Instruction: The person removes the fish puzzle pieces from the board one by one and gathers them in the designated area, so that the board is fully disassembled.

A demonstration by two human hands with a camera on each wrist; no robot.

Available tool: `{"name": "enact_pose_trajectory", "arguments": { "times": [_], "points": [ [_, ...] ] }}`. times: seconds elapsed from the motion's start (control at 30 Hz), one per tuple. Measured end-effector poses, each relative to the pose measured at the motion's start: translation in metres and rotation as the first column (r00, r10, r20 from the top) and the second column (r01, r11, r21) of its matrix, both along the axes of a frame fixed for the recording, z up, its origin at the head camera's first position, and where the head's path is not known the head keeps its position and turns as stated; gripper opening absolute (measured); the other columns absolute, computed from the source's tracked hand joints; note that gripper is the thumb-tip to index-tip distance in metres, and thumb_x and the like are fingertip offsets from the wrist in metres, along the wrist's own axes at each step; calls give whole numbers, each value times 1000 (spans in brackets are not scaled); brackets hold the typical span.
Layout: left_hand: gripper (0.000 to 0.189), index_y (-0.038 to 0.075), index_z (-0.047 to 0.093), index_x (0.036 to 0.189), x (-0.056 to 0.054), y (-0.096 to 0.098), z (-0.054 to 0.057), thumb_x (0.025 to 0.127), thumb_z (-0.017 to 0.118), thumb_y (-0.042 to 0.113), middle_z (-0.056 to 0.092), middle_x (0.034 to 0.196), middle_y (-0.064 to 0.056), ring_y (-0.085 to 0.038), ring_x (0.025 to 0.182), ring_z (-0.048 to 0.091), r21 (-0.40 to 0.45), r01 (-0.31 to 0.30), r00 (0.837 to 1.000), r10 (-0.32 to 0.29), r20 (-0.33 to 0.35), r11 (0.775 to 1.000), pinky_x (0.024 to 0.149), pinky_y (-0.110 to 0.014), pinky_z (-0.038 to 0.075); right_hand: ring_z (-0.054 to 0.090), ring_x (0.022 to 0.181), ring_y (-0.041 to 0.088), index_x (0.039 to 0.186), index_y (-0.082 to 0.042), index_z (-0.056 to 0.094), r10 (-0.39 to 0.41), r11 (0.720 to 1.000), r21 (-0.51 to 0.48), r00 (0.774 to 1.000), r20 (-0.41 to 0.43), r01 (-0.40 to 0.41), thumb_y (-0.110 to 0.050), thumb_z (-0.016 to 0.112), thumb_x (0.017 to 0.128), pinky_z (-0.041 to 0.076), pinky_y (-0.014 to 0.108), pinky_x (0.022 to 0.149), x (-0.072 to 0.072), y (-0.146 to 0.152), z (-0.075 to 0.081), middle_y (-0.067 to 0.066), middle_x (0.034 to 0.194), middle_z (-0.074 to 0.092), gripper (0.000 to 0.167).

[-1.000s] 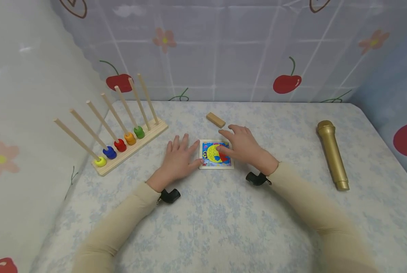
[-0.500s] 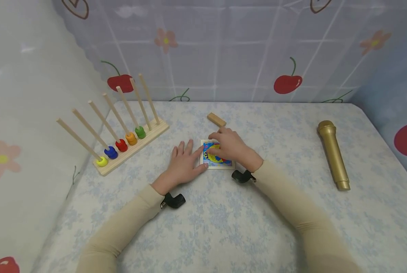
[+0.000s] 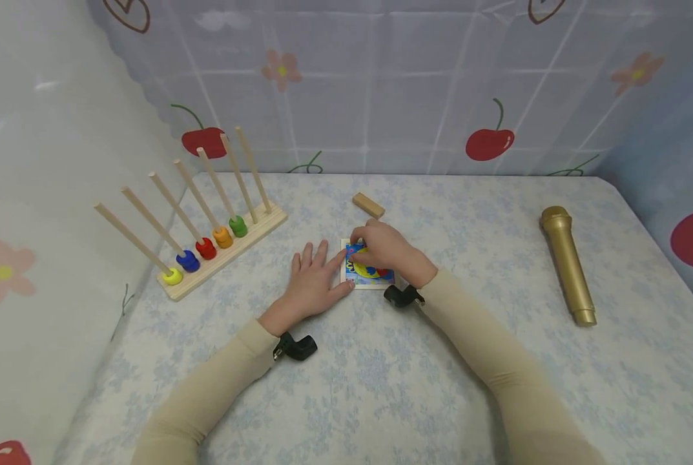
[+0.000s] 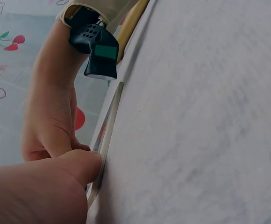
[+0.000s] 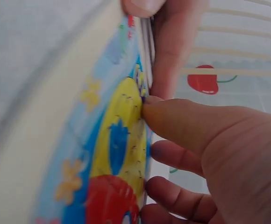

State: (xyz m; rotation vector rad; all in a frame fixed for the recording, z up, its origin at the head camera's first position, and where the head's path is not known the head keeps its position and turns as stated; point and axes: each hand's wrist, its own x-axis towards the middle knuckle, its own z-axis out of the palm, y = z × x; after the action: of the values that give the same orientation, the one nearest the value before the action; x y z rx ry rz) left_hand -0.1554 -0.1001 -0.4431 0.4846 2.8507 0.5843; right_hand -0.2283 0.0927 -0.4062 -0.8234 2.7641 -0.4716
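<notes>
A small square picture puzzle (image 3: 374, 280) with a pale frame and a yellow and red fish on blue lies flat mid-table. My left hand (image 3: 311, 287) is spread at its left side, thumb and forefinger touching that edge. My right hand (image 3: 389, 248) is over the picture, its bent fingertips and thumb on the surface and some space between them. In the right wrist view the thumb (image 5: 182, 119) touches the yellow fish, and the fingers rest beyond it. The left wrist view shows the puzzle (image 4: 108, 135) edge-on, with the left thumb (image 4: 82, 163) against its frame.
A wooden stacking rack (image 3: 230, 248) with upright pegs and coloured rings stands at the left. A small wooden block (image 3: 368, 205) lies just behind the puzzle. To the right is a gold microphone-shaped object (image 3: 568, 265). Patterned curtains border the table.
My right hand has moved left across the puzzle, its fingers bending more onto the picture. My left hand has shifted slightly right, its thumb and forefinger coming onto the puzzle's left edge.
</notes>
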Motion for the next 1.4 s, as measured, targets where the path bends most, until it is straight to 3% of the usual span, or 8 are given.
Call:
{"name": "enact_pose_trajectory", "arguments": {
  "times": [0.2,0.37,0.73,1.17,1.4],
  "points": [
    [72,23,34,161,0,-1,-2,100,53,56,14,170,-23,-51,157,2,11,-1,1000,1,-15,1000,123,-70,4,63,91,25,118,-8,70,-47,999,3,994,99,47,-29,77,91,54,39,85,-8,-5,1,14,110,70,36],
    [72,23,34,161,0,-1,-2,100,54,56,13,170,-23,-51,157,0,24,-3,1000,3,-9,1000,123,-70,3,62,86,24,115,-9,69,-69,998,12,989,134,68,-30,76,91,53,36,80,-11,-6,1,13,109,71,33],
    [72,23,34,161,1,-1,-4,100,54,55,13,171,-23,-50,157,1,23,-7,1000,7,-19,1000,123,-69,3,59,84,23,114,-8,68,-75,997,-20,987,140,78,-28,76,91,50,36,80,-10,-5,-1,12,101,69,31],
    [72,22,33,161,0,-1,-4,100,53,55,13,171,-22,-50,157,1,26,-7,1000,8,-14,1000,123,-69,3,61,92,26,115,-6,67,-84,995,-35,988,130,89,-25,78,89,53,41,86,-8,-6,-2,15,111,68,34],
    [71,20,37,160,1,0,-3,99,55,53,18,169,-25,-53,156,5,37,-3,999,5,-44,999,122,-71,6,61,94,27,112,-3,68,-89,993,-72,990,109,97,-22,80,87,54,41,85,-6,-7,1,16,109,67,33]
  ]
}}
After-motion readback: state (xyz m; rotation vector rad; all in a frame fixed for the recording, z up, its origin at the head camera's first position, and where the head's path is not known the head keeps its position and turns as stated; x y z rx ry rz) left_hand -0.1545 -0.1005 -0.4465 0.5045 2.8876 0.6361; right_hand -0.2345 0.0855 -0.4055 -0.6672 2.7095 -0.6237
